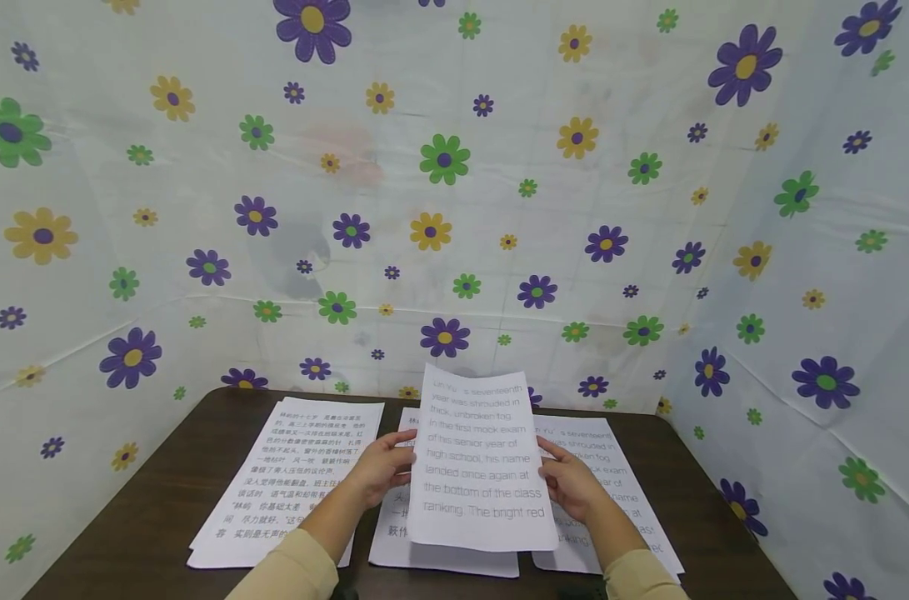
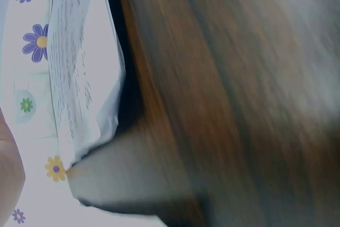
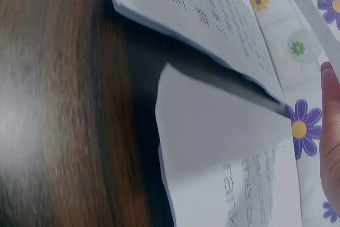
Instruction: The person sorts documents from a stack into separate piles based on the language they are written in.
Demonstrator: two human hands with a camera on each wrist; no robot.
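Observation:
In the head view a sheet of paper (image 1: 476,467) printed with large English text is raised and tilted up. My left hand (image 1: 382,471) pinches its left edge, and my right hand (image 1: 570,483) pinches the right edge, thumbs toward the front face. Below it lies a stack of paper (image 1: 439,562) with Chinese text, mostly covered by the raised sheet. Partly behind my right hand is another stack (image 1: 626,467) with English text. Only slivers of the hands appear in the wrist views: left hand (image 2: 8,168) and right hand (image 3: 332,136).
A third paper stack (image 1: 304,467), printed in Chinese, lies on the left of the dark wooden table (image 1: 147,483), partly behind the left forearm. White curtains (image 1: 484,208) with purple, green and yellow flowers surround the table at the back and sides.

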